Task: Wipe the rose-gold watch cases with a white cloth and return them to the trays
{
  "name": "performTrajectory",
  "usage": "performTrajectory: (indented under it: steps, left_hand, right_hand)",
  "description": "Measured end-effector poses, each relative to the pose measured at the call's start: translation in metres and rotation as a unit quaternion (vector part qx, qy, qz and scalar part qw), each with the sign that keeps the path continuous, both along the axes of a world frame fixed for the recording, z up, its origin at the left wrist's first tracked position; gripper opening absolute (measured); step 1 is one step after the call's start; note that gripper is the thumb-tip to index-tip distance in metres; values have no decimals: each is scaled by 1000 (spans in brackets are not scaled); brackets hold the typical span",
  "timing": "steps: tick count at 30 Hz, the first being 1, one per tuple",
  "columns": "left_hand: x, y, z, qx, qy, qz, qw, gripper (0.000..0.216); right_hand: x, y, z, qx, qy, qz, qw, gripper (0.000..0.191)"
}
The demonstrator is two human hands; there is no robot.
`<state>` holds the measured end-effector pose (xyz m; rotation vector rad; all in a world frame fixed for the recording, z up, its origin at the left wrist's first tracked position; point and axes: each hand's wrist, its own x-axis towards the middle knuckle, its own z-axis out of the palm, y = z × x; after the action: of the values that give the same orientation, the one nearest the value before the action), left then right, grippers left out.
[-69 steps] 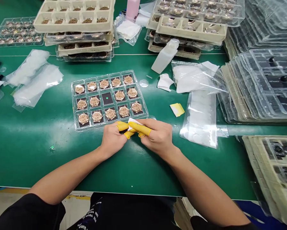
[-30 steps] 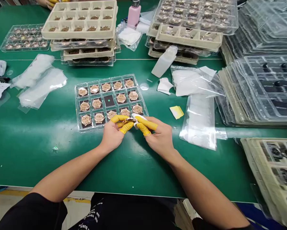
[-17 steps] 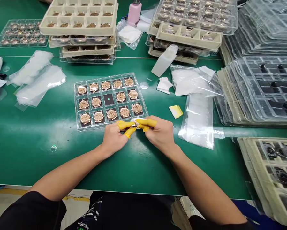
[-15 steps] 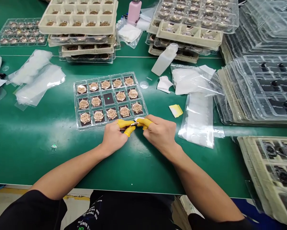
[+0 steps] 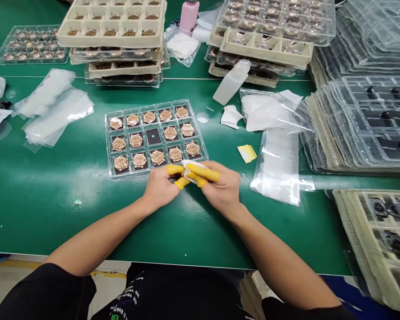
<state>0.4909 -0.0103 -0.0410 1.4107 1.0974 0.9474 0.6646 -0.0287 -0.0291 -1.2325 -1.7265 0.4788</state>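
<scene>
My left hand (image 5: 160, 186), with yellow finger cots on thumb and fingertips, pinches a rose-gold watch case (image 5: 185, 173), mostly hidden by the fingers. Around its right side my right hand (image 5: 221, 186), also in yellow cots, is closed on a white cloth (image 5: 186, 164), which is pressed against the case. Both hands are just in front of a clear plastic tray (image 5: 115, 177). Rows of rose-gold watch cases (image 5: 157, 157) lie back-up in its pockets. One middle pocket (image 5: 153, 137) holds no case, only a dark base with a green dot.
Stacked trays of watch parts stand at the back left (image 5: 109, 40) and back right (image 5: 266, 44). More trays (image 5: 380, 120) pile up at the right. A white squeeze bottle (image 5: 231, 82), plastic bags (image 5: 276, 169), a yellow-white paper (image 5: 247, 154) and a pink bottle (image 5: 188, 17) are about.
My right hand has shifted slightly left and turned over the watch case, its fingers now stretched across it. More of the white cloth shows around the case. The left hand keeps its pinch.
</scene>
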Motion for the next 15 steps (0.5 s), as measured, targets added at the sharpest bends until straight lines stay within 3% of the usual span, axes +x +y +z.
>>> performTrajectory:
  steps: [2,6,11,15]
  left_hand:
    - [0,-3,0,29,51,3,998,13]
    - [2,-6,-3,-9,-29,22,999,24]
    - [5,-4,-4,-66,-110,53,990,33]
    - [7,-2,-1,-69,-147,73,984,38]
  right_hand:
    - [1,-2,-4,56,-52,16,997,35]
    - [2,-1,-9,93,-60,-29,993,41]
    - [-11,-3,-4,67,12,-66,995,28]
    - [-14,-4,-3,9,33,-97,995,16]
